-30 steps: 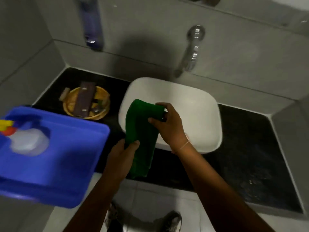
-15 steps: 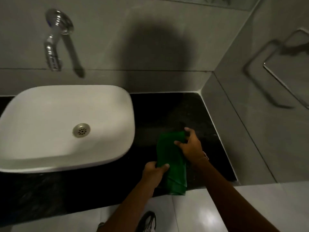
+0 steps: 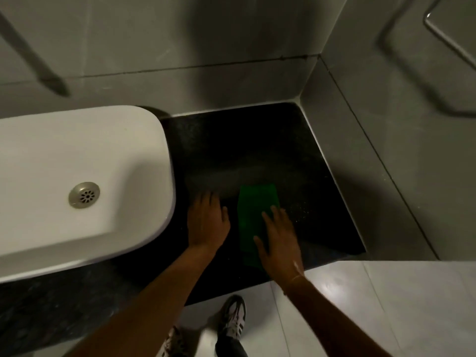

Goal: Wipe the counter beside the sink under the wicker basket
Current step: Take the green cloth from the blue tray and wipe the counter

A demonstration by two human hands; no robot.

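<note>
A folded green cloth (image 3: pixel 253 210) lies flat on the black counter (image 3: pixel 257 150), to the right of the white sink (image 3: pixel 77 181). My right hand (image 3: pixel 279 240) presses flat on the cloth's near right part, fingers spread. Just left of the cloth, my left hand (image 3: pixel 207 220) rests flat on the bare counter, close to the sink's right edge, holding nothing. The wicker basket is out of view.
Grey tiled walls (image 3: pixel 386 150) close the counter at the back and on the right. A metal rail (image 3: pixel 448 39) hangs on the right wall. The sink drain (image 3: pixel 84 195) is at left. My shoes (image 3: pixel 233 318) stand on the pale floor below.
The view swung right, from the basket side to the counter right of the sink. The cloth went from held up in both hands to lying flat; my left hand let go of it.
</note>
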